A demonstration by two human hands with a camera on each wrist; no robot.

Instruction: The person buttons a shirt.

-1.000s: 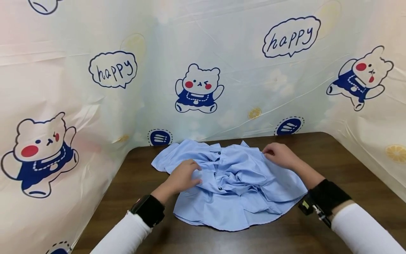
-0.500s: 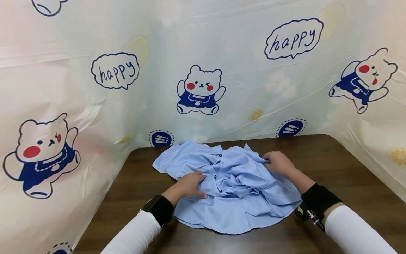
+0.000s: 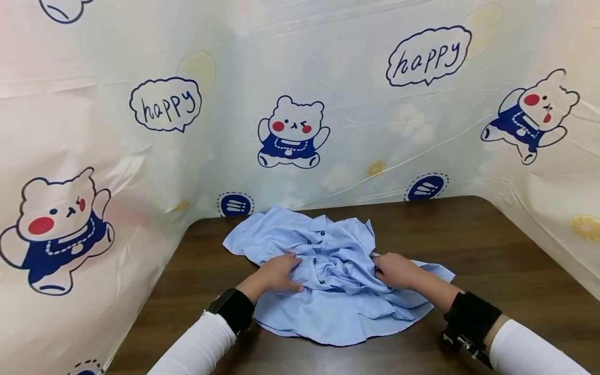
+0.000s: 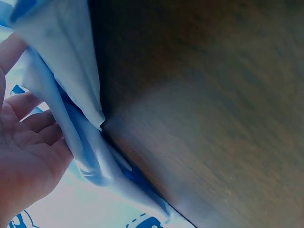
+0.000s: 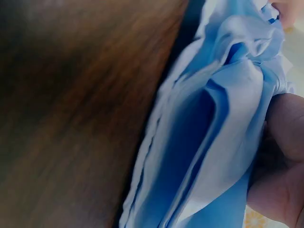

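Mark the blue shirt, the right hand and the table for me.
Blue shirt (image 3: 338, 274), head view: its crumpled middle.
Right hand (image 3: 397, 270), head view: back of the hand.
Table (image 3: 501, 260), head view: top's right side.

Head view: above near side of wood-grain table (image 3: 478, 234), facing forward and down past far edge (image 3: 398, 206) to bear-print backdrop (image 3: 356, 78); widest.
Left wrist view: close at left hand (image 4: 31, 152), turned sideways, table at right.
Right wrist view: close at right hand (image 5: 285, 178), turned sideways, table at left.
Shared by all: blue button-up shirt (image 5: 237, 123), table.
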